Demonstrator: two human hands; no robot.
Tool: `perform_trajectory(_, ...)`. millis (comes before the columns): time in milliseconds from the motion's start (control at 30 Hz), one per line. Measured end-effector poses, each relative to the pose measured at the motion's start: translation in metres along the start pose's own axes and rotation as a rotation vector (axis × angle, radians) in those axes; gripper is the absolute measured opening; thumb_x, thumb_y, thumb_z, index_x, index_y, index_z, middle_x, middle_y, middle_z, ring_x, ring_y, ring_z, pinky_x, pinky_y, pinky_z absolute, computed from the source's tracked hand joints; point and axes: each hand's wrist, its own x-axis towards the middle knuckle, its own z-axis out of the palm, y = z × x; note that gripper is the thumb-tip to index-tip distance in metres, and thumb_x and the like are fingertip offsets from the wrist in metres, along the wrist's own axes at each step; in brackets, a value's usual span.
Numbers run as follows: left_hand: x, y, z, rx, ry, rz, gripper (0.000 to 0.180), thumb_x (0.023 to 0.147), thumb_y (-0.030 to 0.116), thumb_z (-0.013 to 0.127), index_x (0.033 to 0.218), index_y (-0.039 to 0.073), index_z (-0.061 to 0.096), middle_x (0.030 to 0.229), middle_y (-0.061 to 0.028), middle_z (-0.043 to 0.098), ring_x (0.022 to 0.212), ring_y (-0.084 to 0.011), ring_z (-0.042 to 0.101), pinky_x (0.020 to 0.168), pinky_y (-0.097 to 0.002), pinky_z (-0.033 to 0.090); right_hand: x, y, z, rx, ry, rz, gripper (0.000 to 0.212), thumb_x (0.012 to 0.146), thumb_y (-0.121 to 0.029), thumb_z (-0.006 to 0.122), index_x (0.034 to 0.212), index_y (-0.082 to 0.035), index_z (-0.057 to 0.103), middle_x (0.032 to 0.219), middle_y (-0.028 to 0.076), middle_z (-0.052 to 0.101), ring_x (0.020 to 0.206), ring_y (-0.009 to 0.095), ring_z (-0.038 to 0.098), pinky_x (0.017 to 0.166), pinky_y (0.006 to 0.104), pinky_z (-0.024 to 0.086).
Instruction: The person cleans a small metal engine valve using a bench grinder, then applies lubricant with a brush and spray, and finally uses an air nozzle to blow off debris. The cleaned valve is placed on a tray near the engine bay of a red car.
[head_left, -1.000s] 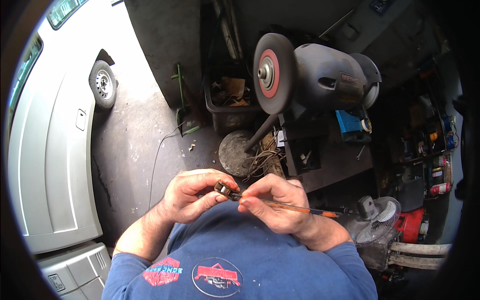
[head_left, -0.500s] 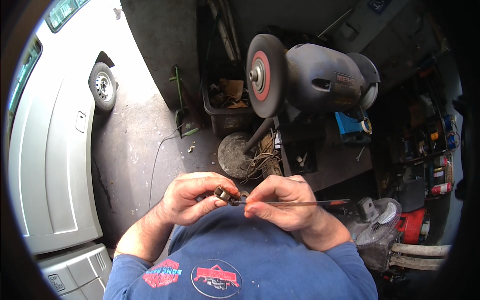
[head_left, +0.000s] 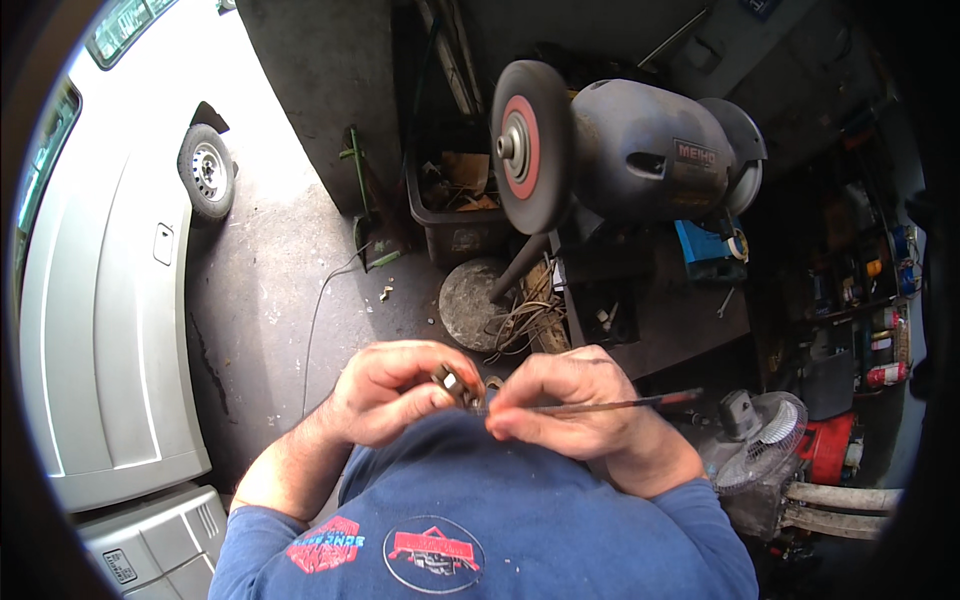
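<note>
In front of my chest, my left hand point(head_left: 385, 397) is closed in a pinch around a small dark metal part point(head_left: 453, 383) with a pale, shiny inside face. My right hand point(head_left: 572, 408) pinches a thin rod-like tool point(head_left: 625, 404) between thumb and fingers. Its long end sticks out to the right past the hand, with a reddish tip. The other end points at the metal part, and the fingertips of both hands nearly meet there. A small curved piece shows between the hands. Whether the rod touches the part cannot be made out.
A bench grinder point(head_left: 640, 150) on a pedestal with a round base point(head_left: 478, 305) stands ahead, its wheel facing left. Behind it is a black bin point(head_left: 465, 235) of scraps. A white vehicle point(head_left: 110, 300) lines the left. A fan point(head_left: 765, 440) and crowded shelves point(head_left: 850, 300) are at right.
The metal part has tilted slightly in my left fingers, and its pale face shows more. The rod's far end has risen a little. Both hands keep their grip.
</note>
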Motion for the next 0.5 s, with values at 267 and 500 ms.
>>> perform_trajectory(267,-0.001,0.001,-0.01,0.108,-0.034,0.175,0.024,0.091,0.01,0.066,0.111,-0.004,0.064,0.102,-0.0178,0.069,0.097,-0.027,0.069,0.085,-0.0359,0.055,0.002,-0.01,0.007,0.158,0.2,0.014,0.011,0.088,-0.002,0.071,0.091,0.006,0.063,0.08,0.013,0.072,0.075,0.018,0.073,0.067,0.0255,0.06)
perform_trajectory(500,-0.003,0.007,-0.009,0.16,-0.051,0.138,0.026,0.091,0.014,0.068,0.109,-0.004,0.066,0.101,-0.0158,0.07,0.093,-0.0263,0.07,0.083,-0.0352,0.055,0.009,-0.013,0.018,0.265,0.21,0.111,0.011,0.09,-0.006,0.07,0.094,0.002,0.064,0.079,0.007,0.071,0.073,0.01,0.069,0.063,0.022,0.055)
